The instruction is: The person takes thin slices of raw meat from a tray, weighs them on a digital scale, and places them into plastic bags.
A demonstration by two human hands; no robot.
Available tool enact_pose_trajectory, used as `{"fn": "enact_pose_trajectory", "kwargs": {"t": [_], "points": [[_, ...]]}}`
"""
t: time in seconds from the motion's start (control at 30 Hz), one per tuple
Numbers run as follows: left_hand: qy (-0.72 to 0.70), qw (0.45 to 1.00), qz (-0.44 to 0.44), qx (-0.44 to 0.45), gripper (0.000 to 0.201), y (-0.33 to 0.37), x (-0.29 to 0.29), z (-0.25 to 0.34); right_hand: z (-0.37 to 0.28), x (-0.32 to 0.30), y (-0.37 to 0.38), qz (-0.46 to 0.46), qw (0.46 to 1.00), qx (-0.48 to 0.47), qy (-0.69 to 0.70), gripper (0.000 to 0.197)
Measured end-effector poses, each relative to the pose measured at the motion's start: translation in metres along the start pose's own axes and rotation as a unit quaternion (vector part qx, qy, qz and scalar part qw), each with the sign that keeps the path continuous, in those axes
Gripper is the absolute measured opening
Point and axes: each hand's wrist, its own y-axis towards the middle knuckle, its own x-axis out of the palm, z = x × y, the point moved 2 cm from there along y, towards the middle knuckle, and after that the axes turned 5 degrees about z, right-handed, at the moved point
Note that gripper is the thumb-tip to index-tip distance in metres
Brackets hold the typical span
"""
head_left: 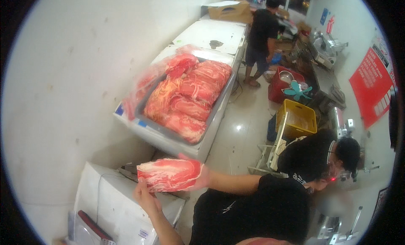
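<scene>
A long slab of thin-sliced raw meat (171,175), red with white streaks of fat, lies across my two hands. My right hand (204,178) is closed round its right end, most of the fingers hidden beneath. At the left end, my left hand (147,198) grips the lower corner with its fingertips. Just beyond them stands a grey tray (172,136) heaped with several rolls of sliced meat (196,86). Clear plastic film (139,91) with more meat in it hangs over the tray's left side.
The tray rests on a white chest freezer (211,34); a second white appliance (126,207) is below my left hand. A co-worker (310,156) bends close on my right, another person (263,38) stands at the back. A yellow crate (297,118) and red crate (280,82) line the right side.
</scene>
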Motion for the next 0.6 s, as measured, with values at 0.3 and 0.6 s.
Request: {"fn": "enact_pose_trajectory", "kwargs": {"t": [0.3, 0.6], "points": [[-0.004, 0.997, 0.072, -0.002, 0.044, -0.066, -0.078, 0.004, 0.089, -0.042, 0.008, 0.026, 0.992, 0.097, 0.080, 0.069], [0.048, 0.969, 0.212, 0.114, 0.044, -0.067, -0.107, 0.017, 0.120, -0.049, 0.075, 0.008, 0.976, 0.207, 0.069, 0.065]]}}
